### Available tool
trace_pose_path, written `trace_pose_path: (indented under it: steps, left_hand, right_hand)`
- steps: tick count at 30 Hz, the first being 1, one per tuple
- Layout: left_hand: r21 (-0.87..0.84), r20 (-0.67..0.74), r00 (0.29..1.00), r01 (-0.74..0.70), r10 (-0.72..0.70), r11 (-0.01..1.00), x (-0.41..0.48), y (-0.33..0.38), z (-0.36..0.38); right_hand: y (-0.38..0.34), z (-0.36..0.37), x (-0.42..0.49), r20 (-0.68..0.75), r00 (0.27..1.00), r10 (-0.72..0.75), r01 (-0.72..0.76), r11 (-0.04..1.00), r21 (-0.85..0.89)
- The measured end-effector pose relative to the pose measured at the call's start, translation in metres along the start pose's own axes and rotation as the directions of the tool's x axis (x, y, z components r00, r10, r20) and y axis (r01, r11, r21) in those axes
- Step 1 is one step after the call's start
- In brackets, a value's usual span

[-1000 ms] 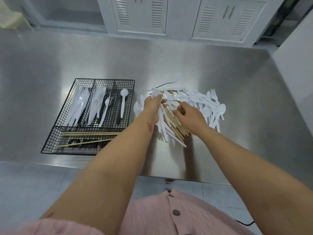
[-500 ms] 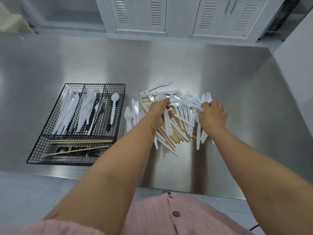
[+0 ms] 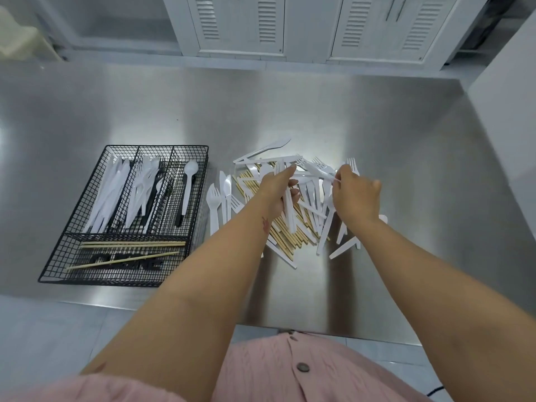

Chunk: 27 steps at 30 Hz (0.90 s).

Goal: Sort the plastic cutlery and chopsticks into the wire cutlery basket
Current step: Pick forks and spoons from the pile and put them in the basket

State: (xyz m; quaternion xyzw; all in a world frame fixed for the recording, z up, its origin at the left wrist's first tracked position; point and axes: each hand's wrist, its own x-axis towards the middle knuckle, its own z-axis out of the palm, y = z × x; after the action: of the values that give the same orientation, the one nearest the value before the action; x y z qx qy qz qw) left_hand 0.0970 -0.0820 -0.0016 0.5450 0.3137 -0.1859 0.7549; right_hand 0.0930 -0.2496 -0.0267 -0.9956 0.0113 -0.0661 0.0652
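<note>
Both bare arms reach straight out in front, forearms angling in toward each other. The left hand (image 3: pixel 277 195) has its back up and fingers curled round a few white cutlery pieces (image 3: pixel 290 219). The right hand (image 3: pixel 356 198) is just beside it, knuckles up, fingertips pinching one thin white handle (image 3: pixel 322 173).

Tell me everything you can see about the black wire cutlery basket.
The wire cutlery basket is a black, rectangular mesh tray lying flat on the steel table, left of the loose pile. Three long compartments fill its far part: the two on the left hold white plastic cutlery, the right one a white spoon. One crosswise compartment at the near end holds wooden chopsticks. Neither the left hand nor the right hand touches it.
</note>
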Motion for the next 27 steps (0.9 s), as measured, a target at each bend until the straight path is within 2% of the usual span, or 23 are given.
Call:
trace_pose_path:
  steps: [9, 11, 14, 16, 18, 24, 27]
  left_hand:
    - [-0.053, -0.023, 0.994, -0.108, 0.107, 0.993, -0.009, -0.005, 0.007]
    - [-0.068, -0.054, 0.992, -0.117, 0.113, 0.991, -0.011, -0.006, 0.006]
    - [-0.084, -0.08, 0.992, -0.107, 0.101, 0.991, -0.018, -0.008, 0.003]
    - [-0.086, -0.081, 0.993, -0.098, 0.091, 0.992, -0.022, -0.009, 0.0]
    - [-0.099, -0.069, 0.995, -0.079, 0.072, 0.992, -0.025, -0.011, -0.004]
    - [-0.088, -0.023, 0.999, -0.05, 0.048, 0.995, -0.035, -0.019, -0.012]
    - [-0.083, 0.003, 0.999, -0.035, 0.036, 0.996, -0.039, -0.022, -0.017]
  right_hand:
    - [-0.035, -0.023, -0.037, 0.056, 0.969, -0.239, 0.206, 0.917, 0.342]
    - [-0.033, -0.027, -0.043, 0.041, 0.987, -0.158, 0.128, 0.906, 0.403]
    - [-0.014, -0.029, -0.048, 0.025, 0.99, 0.141, -0.141, 0.928, 0.345]
    - [0.004, -0.025, -0.055, 0.088, 0.931, 0.354, -0.365, 0.893, 0.265]
    - [0.021, -0.019, -0.064, 0.179, 0.86, 0.477, -0.506, 0.843, 0.184]
    - [0.028, -0.011, -0.087, 0.398, 0.77, 0.499, -0.567, 0.821, 0.066]
    - [0.019, -0.012, -0.092, 0.453, 0.749, 0.483, -0.586, 0.802, 0.113]
